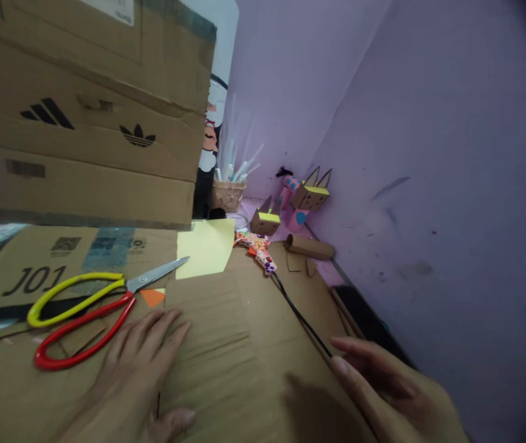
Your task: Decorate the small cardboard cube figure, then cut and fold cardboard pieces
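Observation:
My left hand (138, 369) lies with fingers stretched out on a ridged sheet of brown cardboard (216, 332). Just beyond its fingertips are scissors (127, 289) with one yellow and one red handle, blades pointing right. At the lower right, my right hand (392, 394) hovers with thumb and forefinger a little apart, by a black cord (299, 314). Whether the thumb touches the cord is hard to tell. That cord leads to a flower-patterned glue gun (258, 246) lying farther back on the cardboard.
A large cardboard box (87, 123) stands at the back left. Yellow paper (205, 249) lies before it. Behind the glue gun are a small basket (228, 194) of white sticks, eared cardboard figures (266, 220) and a cardboard roll (309, 247). A purple wall (451, 184) bounds the right.

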`<state>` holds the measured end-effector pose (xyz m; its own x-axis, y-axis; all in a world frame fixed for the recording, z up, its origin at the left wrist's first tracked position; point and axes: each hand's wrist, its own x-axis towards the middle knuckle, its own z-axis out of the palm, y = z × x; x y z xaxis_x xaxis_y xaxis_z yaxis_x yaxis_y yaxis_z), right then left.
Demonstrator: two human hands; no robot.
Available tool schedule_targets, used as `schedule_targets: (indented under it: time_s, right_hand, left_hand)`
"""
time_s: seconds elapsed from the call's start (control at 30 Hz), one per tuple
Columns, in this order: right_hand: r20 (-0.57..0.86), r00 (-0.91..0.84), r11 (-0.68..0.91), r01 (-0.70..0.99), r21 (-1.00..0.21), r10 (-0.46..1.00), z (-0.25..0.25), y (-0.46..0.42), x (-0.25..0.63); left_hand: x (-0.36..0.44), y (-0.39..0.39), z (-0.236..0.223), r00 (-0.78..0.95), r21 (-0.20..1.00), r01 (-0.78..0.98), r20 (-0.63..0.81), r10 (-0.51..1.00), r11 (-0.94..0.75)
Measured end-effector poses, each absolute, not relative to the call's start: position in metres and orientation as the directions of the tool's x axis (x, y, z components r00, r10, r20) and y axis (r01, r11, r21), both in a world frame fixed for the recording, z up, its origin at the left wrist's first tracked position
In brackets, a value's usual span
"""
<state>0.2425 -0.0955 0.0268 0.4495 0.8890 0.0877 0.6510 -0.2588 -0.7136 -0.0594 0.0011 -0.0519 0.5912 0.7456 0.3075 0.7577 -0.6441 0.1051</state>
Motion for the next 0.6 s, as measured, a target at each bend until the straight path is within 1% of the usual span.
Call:
schedule_targets:
  time_s: [0.17,0.3,0.47,0.53,0.6]
  right_hand:
    - [0.145,0.577,-0.332,0.637,-0.695,0.804,0.036,-0.094,0.251]
    - [0.119,0.646,-0.401,0.597,-0.695,0.754,0.037,-0.096,0.259]
    - [0.045,0.606,-0.408,0.587,-0.700,0.794,0.033,-0.093,0.256]
    - [0.061,0.601,-0.389,0.587,-0.710,0.797,0.036,-0.091,0.253]
    - [0.126,0.636,-0.379,0.594,-0.710,0.762,0.040,-0.091,0.256]
  left_hand:
    - [-0.062,0.006,-0.062,0.608,0.095,0.745,0.311,0.730,-0.661]
    - [-0.060,0.003,-0.057,0.608,0.071,0.747,0.330,0.722,-0.661]
    - [-0.057,0.000,-0.046,0.616,0.064,0.754,0.276,0.738,-0.654]
    - [-0.058,0.000,-0.047,0.616,0.074,0.754,0.261,0.743,-0.652]
    - [-0.060,0.002,-0.051,0.615,0.090,0.750,0.271,0.741,-0.655]
